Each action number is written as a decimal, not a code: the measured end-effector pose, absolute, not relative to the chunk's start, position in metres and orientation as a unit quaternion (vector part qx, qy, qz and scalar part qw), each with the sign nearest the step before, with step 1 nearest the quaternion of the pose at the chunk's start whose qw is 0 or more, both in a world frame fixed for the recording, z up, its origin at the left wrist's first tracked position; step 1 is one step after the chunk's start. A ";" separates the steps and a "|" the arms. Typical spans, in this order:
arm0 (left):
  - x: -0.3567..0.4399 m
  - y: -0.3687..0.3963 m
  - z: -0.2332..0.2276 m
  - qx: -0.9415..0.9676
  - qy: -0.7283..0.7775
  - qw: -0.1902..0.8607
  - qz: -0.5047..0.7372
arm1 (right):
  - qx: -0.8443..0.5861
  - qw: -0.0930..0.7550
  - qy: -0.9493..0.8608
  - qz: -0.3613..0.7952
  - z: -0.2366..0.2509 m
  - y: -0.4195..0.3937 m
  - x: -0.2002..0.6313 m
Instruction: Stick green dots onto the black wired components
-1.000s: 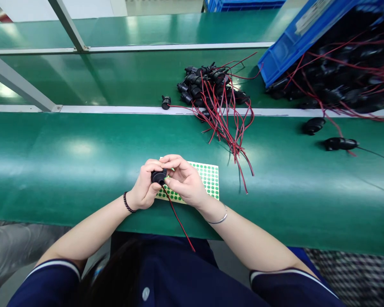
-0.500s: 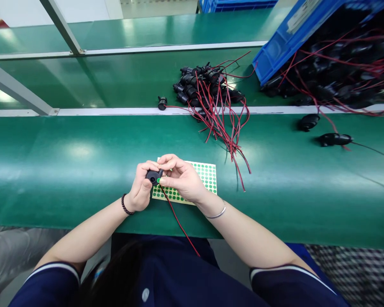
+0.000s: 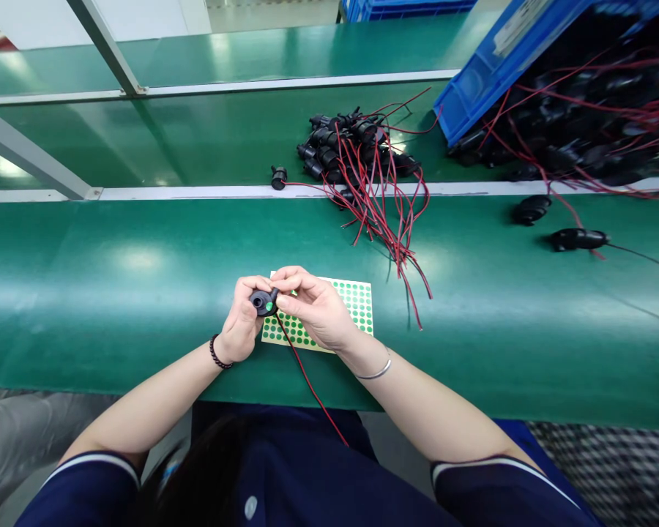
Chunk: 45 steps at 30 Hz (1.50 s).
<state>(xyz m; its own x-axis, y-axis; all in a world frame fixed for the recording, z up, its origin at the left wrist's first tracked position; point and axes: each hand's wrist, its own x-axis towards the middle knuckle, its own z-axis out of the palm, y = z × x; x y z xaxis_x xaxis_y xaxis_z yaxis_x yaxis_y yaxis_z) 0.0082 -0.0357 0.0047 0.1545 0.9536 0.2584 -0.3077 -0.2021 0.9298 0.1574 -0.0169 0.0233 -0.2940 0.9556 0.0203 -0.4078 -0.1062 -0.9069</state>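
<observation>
Beneath the right hand (image 3: 315, 311), a sheet (image 3: 361, 300) lies on the table (image 3: 115, 307); ahead of that hand, a parts pile (image 3: 334, 152); well to its right, 2 parts (image 3: 579, 239) before a crate (image 3: 466, 99).

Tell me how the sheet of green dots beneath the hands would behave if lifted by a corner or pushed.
The sheet looks paper-thin, so it would probably be light and floppy, bending when lifted. Lying flat on the glossy green table, it may slide rather than tip. Its flat, rectangular shape makes rolling unlikely.
</observation>
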 end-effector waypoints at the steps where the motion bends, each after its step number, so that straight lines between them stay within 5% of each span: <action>1: 0.008 -0.036 0.005 0.523 0.313 0.551 0.570 | -0.315 0.505 -0.444 0.670 0.023 -0.017 0.157; 27: 0.023 -0.035 0.008 0.319 0.325 0.696 0.555 | -0.394 0.530 -0.521 0.540 0.015 -0.021 0.151; 45: 0.000 -0.032 -0.013 0.602 0.332 0.488 0.538 | -0.338 0.493 -0.435 0.673 0.023 -0.017 0.158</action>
<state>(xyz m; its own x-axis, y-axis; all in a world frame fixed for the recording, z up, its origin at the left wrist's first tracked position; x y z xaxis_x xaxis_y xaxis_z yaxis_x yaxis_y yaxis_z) 0.0000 -0.0321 -0.0128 0.2018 0.9244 0.3236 -0.1254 -0.3033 0.9446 0.1578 -0.0171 0.0228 -0.2842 0.9584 -0.0265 -0.3702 -0.1352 -0.9191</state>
